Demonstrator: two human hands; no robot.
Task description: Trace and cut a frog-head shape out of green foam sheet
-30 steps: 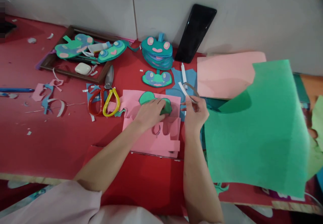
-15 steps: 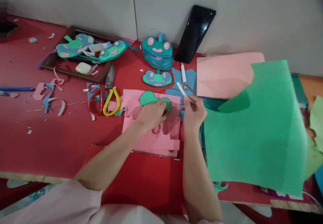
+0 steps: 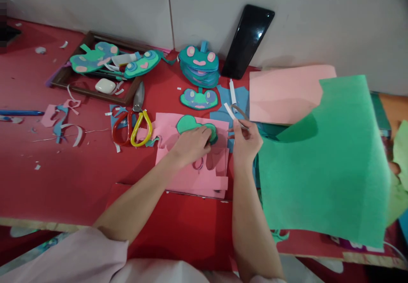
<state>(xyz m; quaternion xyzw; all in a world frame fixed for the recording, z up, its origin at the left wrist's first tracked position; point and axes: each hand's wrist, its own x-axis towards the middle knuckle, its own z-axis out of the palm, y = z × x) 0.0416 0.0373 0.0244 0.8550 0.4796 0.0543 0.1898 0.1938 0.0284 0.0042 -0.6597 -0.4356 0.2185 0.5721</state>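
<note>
My left hand point(image 3: 193, 143) is closed at the right side of a green frog-head cutout point(image 3: 185, 123), its curled fingers covering the lower part. Dark teal edging shows under the cutout, which lies over pink felt sheets point(image 3: 188, 183). To the right, my right hand point(image 3: 247, 140) pinches a narrow white strip point(image 3: 228, 110) that points up and left. A thin grey-brown curved band point(image 3: 241, 113) also runs into these fingers; I cannot make out whether it is part of the strip. Below both lies blue felt point(image 3: 219, 111) with a white tube point(image 3: 232, 89) on it.
Red-and-yellow-handled scissors point(image 3: 138, 117) lie left of the pink sheets. Behind are a stack of felt frog faces point(image 3: 199, 68), a single face point(image 3: 199, 99), a brown frame point(image 3: 92, 91) and a leaning phone point(image 3: 248, 41). A large green felt sheet point(image 3: 328, 176) covers the right side.
My left hand has shifted slightly on the green cutout, uncovering more of its right lobe. My right hand keeps its pinch on the white strip, moving only a little.
</note>
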